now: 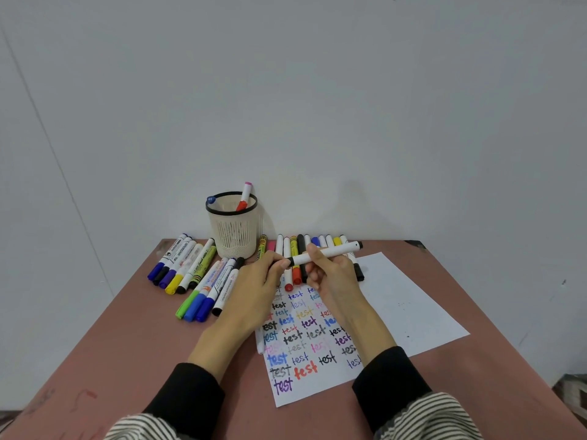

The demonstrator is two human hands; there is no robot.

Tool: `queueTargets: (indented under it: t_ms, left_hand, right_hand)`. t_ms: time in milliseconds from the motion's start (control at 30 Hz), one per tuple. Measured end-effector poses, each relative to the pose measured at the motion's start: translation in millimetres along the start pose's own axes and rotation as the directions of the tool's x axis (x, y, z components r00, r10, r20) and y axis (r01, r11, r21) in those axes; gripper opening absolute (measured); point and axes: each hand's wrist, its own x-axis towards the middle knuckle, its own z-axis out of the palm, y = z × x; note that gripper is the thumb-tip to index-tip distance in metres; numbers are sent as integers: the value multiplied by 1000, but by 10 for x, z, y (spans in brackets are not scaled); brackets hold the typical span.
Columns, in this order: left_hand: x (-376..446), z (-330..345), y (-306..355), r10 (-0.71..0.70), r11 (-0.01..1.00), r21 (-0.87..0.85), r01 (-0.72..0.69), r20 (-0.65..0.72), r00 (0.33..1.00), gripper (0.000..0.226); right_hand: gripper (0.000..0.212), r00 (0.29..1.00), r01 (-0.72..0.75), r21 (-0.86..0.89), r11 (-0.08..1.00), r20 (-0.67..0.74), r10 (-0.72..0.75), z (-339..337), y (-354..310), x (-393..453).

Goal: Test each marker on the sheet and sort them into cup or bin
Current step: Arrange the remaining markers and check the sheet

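Above the sheet [343, 341], right hand [333, 274] grips white marker [327, 251]; left hand [254, 287] pinches its black cap end; cup [233, 227] beyond sheet, marker rows flanking it.

White sheet [409, 300] scrawled with multicoloured "test" words on a reddish-brown table [133, 344]; sleeves [187, 395] black.

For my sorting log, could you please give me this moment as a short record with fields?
surface: table
sheet: flat on table, left part covered with coloured "test" words
held marker: white barrel, above the sheet
right hand: grips the barrel
left hand: pinches the marker's left end, probably the cap
cup: mesh, upright behind the sheet, markers inside
loose markers: lying left of the cup and in a row behind the hands
bin: not in view
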Motion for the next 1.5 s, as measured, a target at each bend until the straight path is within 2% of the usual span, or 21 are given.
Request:
queueTargets:
  t_ms: [200, 333, 433, 567, 700, 833, 933, 1034, 1067, 1100, 1200, 1334, 1400, 1500]
  left_hand:
    - [4, -20, 25, 47, 998, 48, -46, -31, 998, 15]
    - [-34, -52, 5, 24, 992, 127, -21, -24, 999, 18]
    - [-84, -27, 69, 19, 974, 228, -11, -36, 999, 22]
    - [-193, 149, 233, 33, 967, 255, -9, -90, 995, 20]
    - [-276, 713, 577, 96, 975, 208, -76, -84, 992, 23]
    - [-362, 1514, 1084, 155, 974, 161, -160, 46, 987, 25]
    - [-451, 2029, 1406, 177, 968, 148, -205, 181, 967, 27]
    - [-461, 2321, 1542, 179, 935, 249, -252, 282, 943, 33]
    - [-525, 2515, 1632, 152, 919, 293, -262, 350, 924, 39]
    - [-493, 2525, 1610, 100, 899, 358, -253, 396, 913, 45]
    - [-502, 2609, 1581, 8, 869, 432, -241, 474, 880, 55]
    - [-511, 2614, 1566, 4, 857, 445, -259, 498, 867, 56]
    - [-505, 2615, 1569, 0, 852, 454, -261, 499, 867, 56]
    - [-495, 2624, 1569, -3, 853, 455, -255, 494, 870, 55]
  right_hand:
    - [14, 999, -40, 114, 993, -31, 44, 12, -18, 6]
    - [14, 990, 3, 185, 983, -139, 23, -27, -67, -23]
    - [22, 967, 51, 135, 989, -254, -15, -108, -72, -59]
    - [25, 919, 138, 101, 985, -384, -90, -375, -250, -216]
    - [29, 810, 203, -85, 976, -545, -216, -841, -613, -498]
    - [29, 734, 180, -271, 946, -604, -313, -1515, -981, -865]
    - [26, 707, 149, -296, 943, -635, -312, -2021, -1180, -1165]
    - [24, 688, 88, -300, 950, -671, -276, -2422, -1191, -1380]
    - [24, 651, 60, -311, 948, -708, -274, -2697, -1166, -1556]
    - [24, 644, 27, -319, 947, -720, -261, -2815, -1096, -1578]
    - [23, 602, -160, -344, 925, -777, -184, -3305, -756, -1790]
    - [18, 592, -484, -374, 791, -805, -18, -3764, -95, -2001]
    - [14, 598, -593, -383, 708, -798, 69, -3917, 205, -2109]
    - [8, 548, -719, -373, 586, -823, 149, -4059, 493, -2270]
